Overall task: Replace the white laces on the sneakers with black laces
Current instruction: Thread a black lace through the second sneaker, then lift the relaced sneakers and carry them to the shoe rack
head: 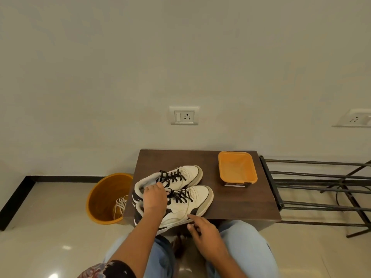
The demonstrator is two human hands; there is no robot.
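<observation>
1. Both sneakers sit side by side at front-left corner of the small table (230, 201); toes point toward its right edge, heels toward left edge. Far sneaker (180, 176) and near sneaker (188, 205) both carry black laces (174, 177).
2. White laces (120, 205) lie in the orange bin (100, 199) on the floor, off the table's left edge. Judgement: swap looks near done; what's left is likely at the collars, i.e. tidying lace ends.
3. L hand (155, 199) lies over near sneaker's collar, fingertips at the gap between the two tongues. Fingers curled; can't tell if they pinch a lace end.
4. R hand (202, 231) at front edge, fingers relaxed and apart, index touching near sneaker's side by the sole; holds nothing.
5. Key relation: shoe long axis runs left-right; lace ends are at heel side, under L hand, so L is nearer.
6. Orange tray (236, 169) at back-right corner.
</observation>
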